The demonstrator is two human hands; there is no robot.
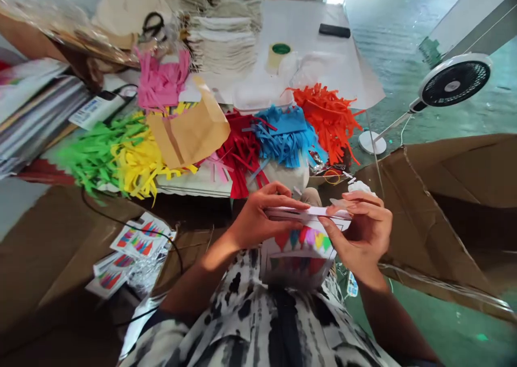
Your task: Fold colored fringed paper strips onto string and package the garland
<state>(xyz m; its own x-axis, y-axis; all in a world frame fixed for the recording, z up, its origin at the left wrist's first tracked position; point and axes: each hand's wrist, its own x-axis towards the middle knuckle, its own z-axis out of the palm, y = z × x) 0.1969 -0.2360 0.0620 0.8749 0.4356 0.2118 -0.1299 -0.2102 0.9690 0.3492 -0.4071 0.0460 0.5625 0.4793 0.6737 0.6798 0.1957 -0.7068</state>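
My left hand [260, 216] pinches the top left edge of a white printed packet [299, 262] in front of my lap. Coloured pennant shapes run across the packet's front, and its lower part looks glossy. At the top right corner, the fingers and thumb of my right hand [363, 232] are closed on the same edge. Something small and whitish shows by the right fingertips; I cannot make out what it is. Beyond my hands, blue fringed strips [283, 132], dark red strips [242, 146] and orange strips [327, 116] lie along the table's near side.
Green strips [100, 151], yellow strips [139, 157], pink strips [161, 78] and a brown paper piece [189, 130] lie leftward. Tape [280, 54] and scissors [153, 26] sit farther back. Finished-looking printed packets [143, 235] fill a carton at left. A fan [454, 84] stands right, beyond an open carton [444, 194].
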